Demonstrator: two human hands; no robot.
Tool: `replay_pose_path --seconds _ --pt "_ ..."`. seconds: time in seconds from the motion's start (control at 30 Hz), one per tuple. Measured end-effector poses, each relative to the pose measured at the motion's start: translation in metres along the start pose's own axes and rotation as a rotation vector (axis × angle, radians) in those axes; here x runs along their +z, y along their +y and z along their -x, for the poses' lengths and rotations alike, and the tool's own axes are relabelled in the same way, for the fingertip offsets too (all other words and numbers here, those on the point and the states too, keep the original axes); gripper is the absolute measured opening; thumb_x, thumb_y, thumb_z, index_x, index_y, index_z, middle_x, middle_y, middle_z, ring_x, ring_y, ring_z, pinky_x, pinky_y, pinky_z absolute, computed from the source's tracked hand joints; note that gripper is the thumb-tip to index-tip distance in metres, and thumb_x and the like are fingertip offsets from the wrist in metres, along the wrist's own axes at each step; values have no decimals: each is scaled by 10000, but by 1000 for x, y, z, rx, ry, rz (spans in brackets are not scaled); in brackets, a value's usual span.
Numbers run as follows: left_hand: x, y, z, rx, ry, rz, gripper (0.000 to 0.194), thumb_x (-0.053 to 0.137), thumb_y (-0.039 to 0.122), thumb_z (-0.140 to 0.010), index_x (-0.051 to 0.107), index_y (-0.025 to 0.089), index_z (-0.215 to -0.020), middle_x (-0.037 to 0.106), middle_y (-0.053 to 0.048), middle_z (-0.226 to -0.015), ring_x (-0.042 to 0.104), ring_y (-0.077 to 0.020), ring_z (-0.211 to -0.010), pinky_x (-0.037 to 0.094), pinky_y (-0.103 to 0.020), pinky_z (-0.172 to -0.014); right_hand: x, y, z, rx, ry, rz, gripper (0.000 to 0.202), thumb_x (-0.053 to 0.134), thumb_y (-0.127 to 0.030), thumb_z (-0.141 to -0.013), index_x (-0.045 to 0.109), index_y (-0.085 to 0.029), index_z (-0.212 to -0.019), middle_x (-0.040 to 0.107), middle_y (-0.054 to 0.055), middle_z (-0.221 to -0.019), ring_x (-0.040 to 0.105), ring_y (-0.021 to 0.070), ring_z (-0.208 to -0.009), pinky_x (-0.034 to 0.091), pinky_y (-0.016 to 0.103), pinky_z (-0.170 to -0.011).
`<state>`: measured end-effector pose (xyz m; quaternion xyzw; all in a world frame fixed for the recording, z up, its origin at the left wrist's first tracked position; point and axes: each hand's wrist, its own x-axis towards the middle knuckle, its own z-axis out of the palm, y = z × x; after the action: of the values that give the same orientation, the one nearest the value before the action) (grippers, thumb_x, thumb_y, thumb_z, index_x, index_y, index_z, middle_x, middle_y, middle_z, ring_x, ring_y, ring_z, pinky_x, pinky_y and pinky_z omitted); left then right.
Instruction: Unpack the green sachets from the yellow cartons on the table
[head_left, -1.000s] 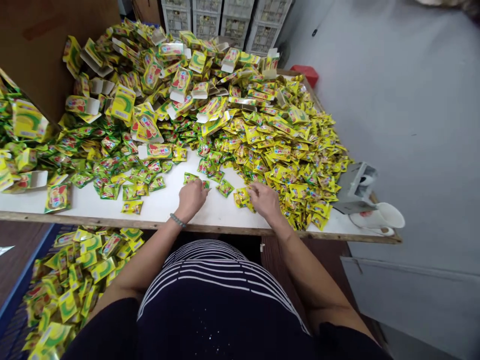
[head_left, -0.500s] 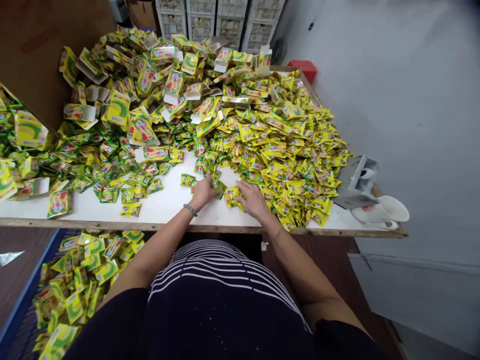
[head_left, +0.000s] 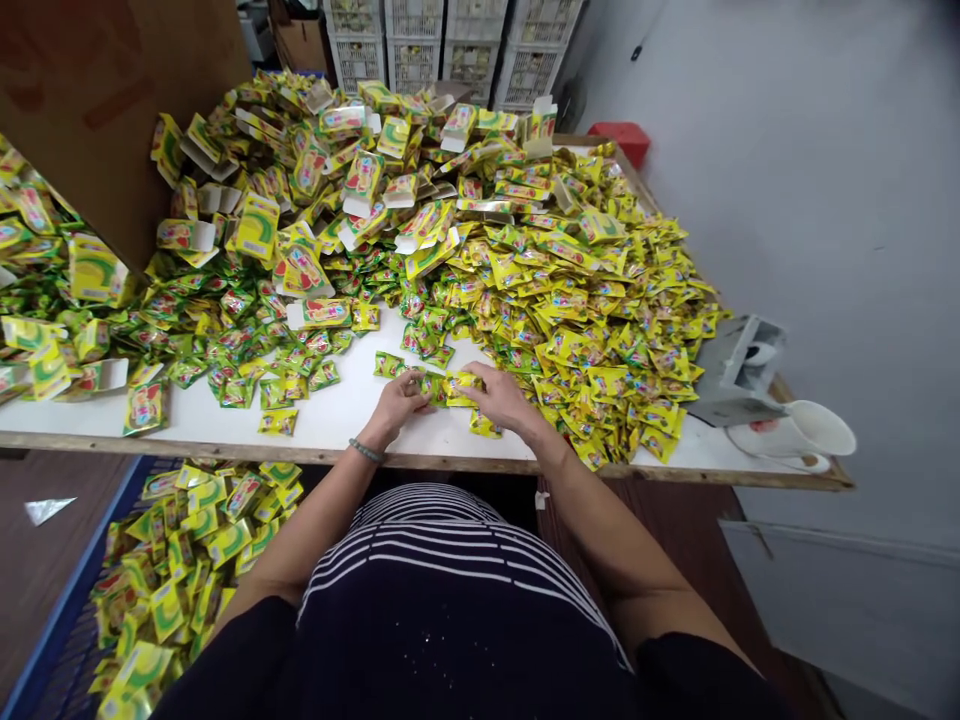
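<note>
Over the white tabletop (head_left: pixel 360 405) my left hand (head_left: pixel 397 405), with a beaded bracelet on the wrist, pinches a small green candy packet (head_left: pixel 433 388) between thumb and fingers. My right hand (head_left: pixel 501 397) grips a yellow candy packet (head_left: pixel 460 386) by its right side. The two packets are edge to edge between my hands. A loose yellow packet (head_left: pixel 485 427) lies under my right hand. Behind my left fingers lies another green packet (head_left: pixel 387 364).
A heap of yellow packets (head_left: pixel 585 350) fills the right, with green packets (head_left: pixel 240 320) to the left. Open printed boxes (head_left: pixel 363 180) pile up behind. A grey dispenser (head_left: pixel 739 370) and white cup (head_left: pixel 814 435) stand right. Below left, a blue crate (head_left: pixel 82 590) holds filled boxes.
Both hands have lifted packets from the tabletop and brought a green and a yellow one together. My left hand has shifted slightly toward me. The view has turned a little left.
</note>
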<state>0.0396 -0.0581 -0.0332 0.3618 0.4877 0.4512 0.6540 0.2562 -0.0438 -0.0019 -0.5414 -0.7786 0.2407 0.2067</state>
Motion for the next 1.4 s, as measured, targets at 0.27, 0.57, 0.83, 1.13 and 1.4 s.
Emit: replay_pose_path --seconds 0.27,0.57,0.83,1.13,1.4 --pt "-7 8 20 17 140 94 646 885 269 -570 572 133 -1119 522 99 -581 653 -132 -605 547 -291 -693 -2 -8 4 146 235 94 193 567 -216 -871 709 -180 -996 644 120 -1098 605 237 -907 460 320 -751" --pt "6 14 36 57 24 165 510 857 324 -592 617 165 -1012 629 39 -720 597 -118 -703 480 -255 -676 12 -46 -10 85 -6 -323 297 645 -419 -802 705 -191 -983 602 -13 -680 496 149 -610 392 276 -610" --pt "1 9 31 148 41 142 538 884 419 -562 581 168 -929 512 86 -571 498 -85 -559 445 -243 -609 37 -45 -3 206 -58 -773 520 751 -549 -698 663 -170 -1044 696 54 -889 625 178 -750 539 313 -670" --pt "-69 104 -34 294 517 -1186 447 740 337 -778 608 171 -1172 617 -172 -1226 557 -325 -1135 450 -438 -920 41 -37 9 222 118 -531 464 676 -592 -744 681 -161 -915 727 94 -842 663 224 -737 540 342 -675" --pt "-113 120 -58 229 451 -1721 416 588 154 -779 617 130 -1193 603 -225 -1170 453 -402 -1190 362 -545 -947 47 -30 19 173 92 -303 439 577 -585 -808 683 -183 -951 725 92 -776 664 249 -702 516 364 -682"
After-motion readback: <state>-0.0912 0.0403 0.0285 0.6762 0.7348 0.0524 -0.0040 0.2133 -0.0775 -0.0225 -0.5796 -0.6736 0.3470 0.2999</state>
